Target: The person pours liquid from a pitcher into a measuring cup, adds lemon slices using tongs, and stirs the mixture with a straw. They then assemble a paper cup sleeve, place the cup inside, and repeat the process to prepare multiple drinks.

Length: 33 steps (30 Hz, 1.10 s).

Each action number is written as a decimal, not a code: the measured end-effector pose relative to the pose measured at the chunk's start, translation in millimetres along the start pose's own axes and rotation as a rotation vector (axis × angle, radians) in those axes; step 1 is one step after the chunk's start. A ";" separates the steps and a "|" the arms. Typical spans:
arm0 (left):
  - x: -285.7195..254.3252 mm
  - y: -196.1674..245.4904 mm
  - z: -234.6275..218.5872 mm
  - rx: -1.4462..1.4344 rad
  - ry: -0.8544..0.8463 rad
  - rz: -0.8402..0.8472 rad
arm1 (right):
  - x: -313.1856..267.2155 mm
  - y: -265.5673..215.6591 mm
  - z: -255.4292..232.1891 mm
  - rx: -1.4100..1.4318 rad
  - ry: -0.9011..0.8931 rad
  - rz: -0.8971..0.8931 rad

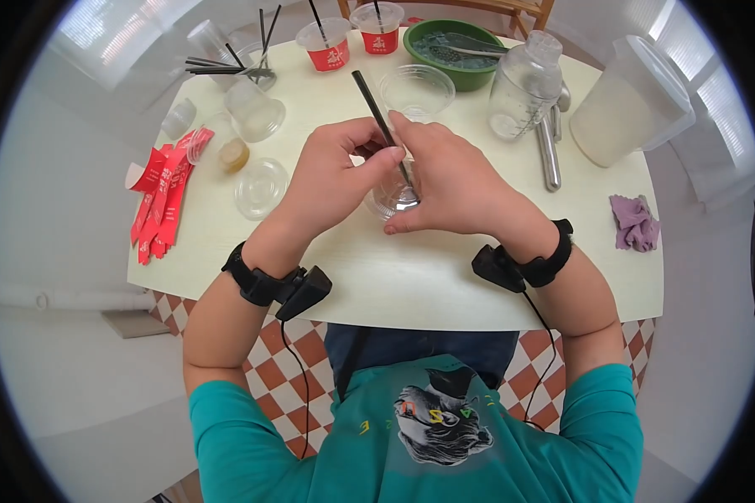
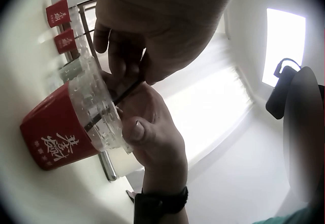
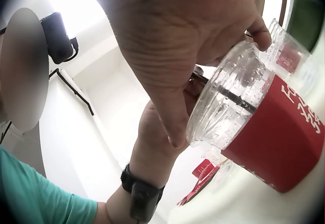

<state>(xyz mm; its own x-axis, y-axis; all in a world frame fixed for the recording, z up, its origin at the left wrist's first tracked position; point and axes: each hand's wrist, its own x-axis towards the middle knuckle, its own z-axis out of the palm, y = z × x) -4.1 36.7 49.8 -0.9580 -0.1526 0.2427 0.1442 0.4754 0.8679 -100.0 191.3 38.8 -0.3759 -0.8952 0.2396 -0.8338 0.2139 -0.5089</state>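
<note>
Lidded cup [image 1: 392,201] on table [image 1: 377,289], mid-table, under both hands. Left hand [image 1: 337,174] curled, pinching black straw [image 1: 369,99]; right hand [image 1: 460,174] curved, gripping lid rim. Wrist views show red sleeve [image 3: 282,132] (hidden in head view), white lettering, "Fo" readable, rest unclear.

"What's your cup [image 3: 216,114] made of?"
"Clear, glossy plastic beaded with droplets, I'd say; its red sleeve [image 3: 279,137] looks like smooth paper."
"Your straw [image 1: 368,94]?"
"Smooth plastic, to my eye."
"Any metal?"
"That shiny rod [image 1: 549,155] by me. The purple rag [image 1: 635,225] looks like matt, crumpled cloth."
</note>
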 end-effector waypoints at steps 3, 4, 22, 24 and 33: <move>-0.1 4.5 -7.1 -0.018 0.043 0.060 | 0.5 -0.7 -0.1 0.011 -0.013 0.007; 0.1 5.5 -8.9 -0.032 0.050 0.076 | -0.1 -0.1 0.3 0.013 -0.013 0.003; -7.3 11.3 -46.7 -0.259 0.252 0.035 | -2.2 1.8 1.7 -0.050 0.017 -0.046; -5.7 9.4 -60.1 -0.219 0.305 0.082 | -2.8 2.4 1.8 -0.060 0.031 -0.074; 65.2 -50.7 -214.7 0.170 0.788 0.069 | -1.4 -4.7 -5.1 -0.023 -0.073 0.028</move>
<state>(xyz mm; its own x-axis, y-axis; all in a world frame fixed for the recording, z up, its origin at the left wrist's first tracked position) -20.7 -183.4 114.7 -0.4831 -0.6538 0.5824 0.0963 0.6214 0.7775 -97.6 193.5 45.0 -0.3694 -0.9146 0.1644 -0.8330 0.2475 -0.4949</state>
